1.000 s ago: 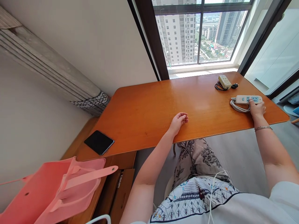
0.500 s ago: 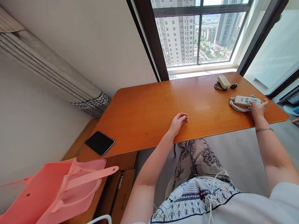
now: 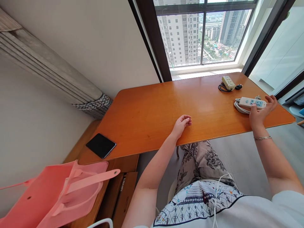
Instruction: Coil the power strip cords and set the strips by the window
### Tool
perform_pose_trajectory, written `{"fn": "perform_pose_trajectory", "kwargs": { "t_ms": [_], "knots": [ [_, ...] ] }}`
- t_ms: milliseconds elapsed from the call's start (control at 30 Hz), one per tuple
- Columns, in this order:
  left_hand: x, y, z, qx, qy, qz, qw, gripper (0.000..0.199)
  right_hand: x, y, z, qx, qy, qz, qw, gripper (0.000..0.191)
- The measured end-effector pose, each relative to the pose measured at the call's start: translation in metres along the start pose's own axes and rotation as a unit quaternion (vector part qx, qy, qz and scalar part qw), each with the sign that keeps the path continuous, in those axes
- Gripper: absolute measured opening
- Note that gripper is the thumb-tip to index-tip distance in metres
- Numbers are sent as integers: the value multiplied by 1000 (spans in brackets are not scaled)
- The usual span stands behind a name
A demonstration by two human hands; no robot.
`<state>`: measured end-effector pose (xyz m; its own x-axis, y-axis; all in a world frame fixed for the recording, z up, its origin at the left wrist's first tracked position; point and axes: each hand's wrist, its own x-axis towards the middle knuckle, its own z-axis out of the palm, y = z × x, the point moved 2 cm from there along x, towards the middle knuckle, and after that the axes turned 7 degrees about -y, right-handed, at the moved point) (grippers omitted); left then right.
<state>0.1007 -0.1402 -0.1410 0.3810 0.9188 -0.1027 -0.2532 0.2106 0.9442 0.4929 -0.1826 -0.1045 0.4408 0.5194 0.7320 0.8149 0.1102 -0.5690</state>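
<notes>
At the right end of the orange-brown wooden table (image 3: 152, 117) lies a white power strip (image 3: 250, 102) with blue sockets, its white cord coiled beside it. My right hand (image 3: 260, 112) is at the strip's near right side, thumb and fingers spread apart, holding nothing; I cannot tell whether the thumb touches it. Behind the strip sits a cream-coloured socket block (image 3: 228, 83) with a black cord and plug. My left hand (image 3: 181, 126) rests near the table's front edge, fingers loosely curled in, with no object visible in them.
A black tablet (image 3: 101, 145) lies at the table's left corner. Below it, a pink bag (image 3: 59, 190) with a strap sits on a lower wooden cabinet. A window (image 3: 201, 38) rises behind the table, and a tied curtain (image 3: 59, 72) hangs at left.
My right hand has loosened from the right end of the power strip, spreading its fingers and shifting slightly left and nearer. My left hand has stayed in place.
</notes>
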Motion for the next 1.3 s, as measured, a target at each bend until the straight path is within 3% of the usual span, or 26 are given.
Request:
{"fn": "perform_pose_trajectory", "kwargs": {
  "t_ms": [133,300,433,567,833,967,1067,1133,1200,1300],
  "knots": [
    [-1,0,0,9,-2,1,1000,19,-20,-67,33,89,-95,-165,978,27],
    [-1,-2,0,13,3,8,1000,20,-37,-124,102,168,-286,-277,902,13],
    [-1,-4,-1,10,2,9,1000,22,-39,-147,155,197,-401,-286,848,19],
    [-1,-6,-3,21,3,6,1000,25,-38,-148,190,209,-439,-208,849,21],
    [0,-4,3,52,-1,0,999,23,-42,-122,199,238,-483,-97,837,21],
    [16,1,6,83,-24,-26,996,16,-45,-121,200,219,-504,-106,829,20],
    [36,14,1,168,-25,17,985,13,-47,-123,201,209,-513,-123,824,19],
    [49,26,-9,276,9,80,958,10,-47,-123,201,206,-515,-125,823,19],
    [57,36,-24,391,64,139,907,10,-46,-124,199,204,-519,-121,821,19],
    [60,41,-48,486,125,162,850,18,-47,-125,195,197,-533,-120,814,20]
  ]
}}
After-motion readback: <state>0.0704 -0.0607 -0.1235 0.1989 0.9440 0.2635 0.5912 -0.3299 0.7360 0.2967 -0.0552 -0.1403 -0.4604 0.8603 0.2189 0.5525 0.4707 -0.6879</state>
